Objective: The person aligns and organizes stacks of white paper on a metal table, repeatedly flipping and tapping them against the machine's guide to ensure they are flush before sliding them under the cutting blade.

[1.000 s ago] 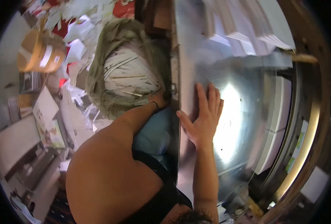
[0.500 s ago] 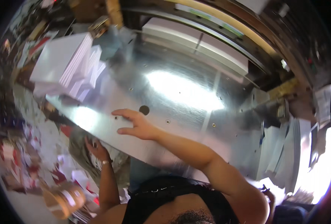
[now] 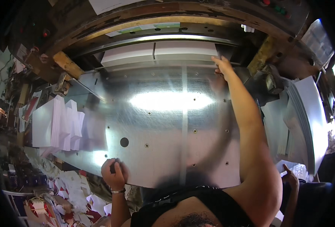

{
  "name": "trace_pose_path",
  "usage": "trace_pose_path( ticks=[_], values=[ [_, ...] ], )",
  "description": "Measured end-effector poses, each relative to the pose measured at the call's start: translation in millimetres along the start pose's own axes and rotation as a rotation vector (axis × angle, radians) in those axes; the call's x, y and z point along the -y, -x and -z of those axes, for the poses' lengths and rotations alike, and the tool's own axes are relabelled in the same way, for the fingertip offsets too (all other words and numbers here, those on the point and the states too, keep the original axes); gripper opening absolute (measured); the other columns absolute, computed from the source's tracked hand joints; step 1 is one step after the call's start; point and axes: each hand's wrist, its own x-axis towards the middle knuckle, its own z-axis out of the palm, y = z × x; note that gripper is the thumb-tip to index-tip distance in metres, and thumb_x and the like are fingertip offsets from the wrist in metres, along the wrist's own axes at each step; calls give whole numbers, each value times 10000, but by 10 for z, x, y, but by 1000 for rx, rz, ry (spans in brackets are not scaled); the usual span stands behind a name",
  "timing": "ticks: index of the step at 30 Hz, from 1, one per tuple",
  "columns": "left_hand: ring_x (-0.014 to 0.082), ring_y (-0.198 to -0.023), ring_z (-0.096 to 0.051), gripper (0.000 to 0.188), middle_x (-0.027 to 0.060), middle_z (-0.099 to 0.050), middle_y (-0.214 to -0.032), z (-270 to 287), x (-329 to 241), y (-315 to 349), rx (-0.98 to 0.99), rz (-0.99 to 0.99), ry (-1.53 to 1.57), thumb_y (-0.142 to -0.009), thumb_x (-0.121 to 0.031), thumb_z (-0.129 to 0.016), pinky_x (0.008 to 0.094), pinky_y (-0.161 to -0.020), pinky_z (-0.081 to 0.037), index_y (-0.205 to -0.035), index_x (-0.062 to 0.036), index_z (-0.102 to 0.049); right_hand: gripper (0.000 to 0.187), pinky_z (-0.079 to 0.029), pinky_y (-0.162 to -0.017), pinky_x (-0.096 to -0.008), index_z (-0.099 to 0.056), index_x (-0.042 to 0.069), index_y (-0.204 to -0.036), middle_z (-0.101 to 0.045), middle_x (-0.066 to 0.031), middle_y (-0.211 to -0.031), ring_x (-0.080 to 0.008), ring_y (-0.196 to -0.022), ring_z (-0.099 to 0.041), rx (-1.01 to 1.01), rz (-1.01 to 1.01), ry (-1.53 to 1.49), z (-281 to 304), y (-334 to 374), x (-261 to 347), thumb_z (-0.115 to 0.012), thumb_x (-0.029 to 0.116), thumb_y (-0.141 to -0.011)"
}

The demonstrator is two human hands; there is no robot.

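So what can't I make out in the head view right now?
All in the head view:
- Bare left hand: its curled fingers hide whether it holds anything.
- Bare right hand: too small to tell whether its fingertips touch the white rectangular paper stacks.
- Far ends of those stacks: hidden behind the long shiny metal bar.
- Olive cloth sack: partly hidden by the silver metal table.

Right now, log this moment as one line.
left hand: curled at table front edge | right hand: by rear paper's right end, contact unclear | left paper pile: stacked unevenly, table's left side
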Motion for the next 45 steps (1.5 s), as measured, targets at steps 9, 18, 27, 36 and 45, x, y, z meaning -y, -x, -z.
trace_pose_path(
  ticks=[9, 18, 27, 36, 45],
  values=[
    [263, -965, -633, 126, 124, -670, -1028, -20, 17, -33, 28, 10, -65, -886, -34, -618, 369, -896, -495, -997, 4, -663, 567, -450, -822, -312, -623, 61, -1140, -618, -69, -951, -154, -853, -556, 43, -101, -299, 16, -491, 18, -743, 487, -786],
    [310, -934, -645, 131, 130, -688, -960, 33, -198, -50, -25, 1, -97, -820, -71, -675, 398, -855, -500, -946, -36, -684, 463, -465, -965, -382, -550, 98, -1368, -516, -97, -1409, -248, -1253, -504, 283, -144, -727, 115, -1240, -464, -571, 266, -937],
    [315, -856, -670, 107, 116, -713, -891, 121, -241, -72, -135, 35, -103, -767, -97, -684, 411, -777, -516, -871, -82, -705, 510, -526, -719, -332, -533, 125, -1333, -570, -66, -1262, -257, -1034, -578, 222, -184, -354, 93, -1365, -297, -667, 328, -885],
    [288, -895, -671, 108, 88, -713, -900, 107, -188, -36, -131, 39, -61, -760, -94, -698, 398, -794, -511, -867, -93, -705, 492, -505, -522, -312, -539, 160, -1297, -605, -62, -1111, -236, -884, -610, 214, -176, -140, 260, -1115, -406, -699, 321, -860],
    [254, -889, -677, 99, 50, -718, -906, 55, -74, -12, -210, -17, -14, -764, -158, -728, 384, -791, -502, -856, -126, -710, 497, -515, -521, -305, -444, 157, -1370, -565, -76, -1123, -230, -843, -600, 206, -157, -178, 338, 641, -480, -627, 284, -925]
  ],
)
